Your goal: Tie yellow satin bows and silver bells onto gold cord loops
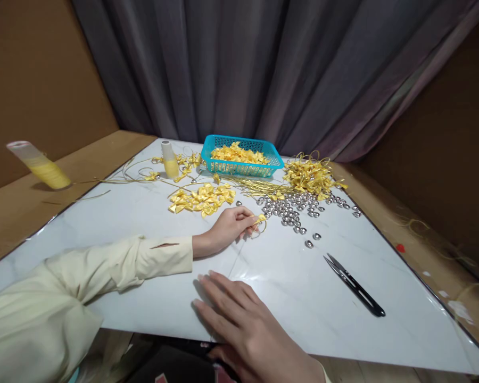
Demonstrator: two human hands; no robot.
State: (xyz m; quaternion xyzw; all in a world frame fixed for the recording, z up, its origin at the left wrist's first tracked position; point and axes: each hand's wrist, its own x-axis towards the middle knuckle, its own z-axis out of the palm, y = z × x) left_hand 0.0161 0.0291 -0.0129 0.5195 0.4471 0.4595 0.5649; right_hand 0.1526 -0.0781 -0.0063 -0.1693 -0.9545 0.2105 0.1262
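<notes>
My left hand (227, 230) reaches over the middle of the white table. Its thumb and fingers pinch a small yellow ribbon bow (260, 218), from which a thin gold cord loop hangs. Close to the front edge, my right hand (249, 322) holds nothing; its fingers are stretched out, palm down. A cluster of yellow bows (203, 199) lies just beyond my left hand. Shiny silver beads (289, 210) are scattered to the right of the pinched bow. Black-handled thread snips (355, 285) rest on the right, blades pointing away from me.
A blue plastic basket (242, 139) of yellow bows stands at the back. Beside it are a pile of corded bows (310, 178) and straight gold cords (261, 187). Two tubes of yellow material, one small (170, 162) and one large (43, 167), stand left. A grey curtain (231, 64) hangs behind.
</notes>
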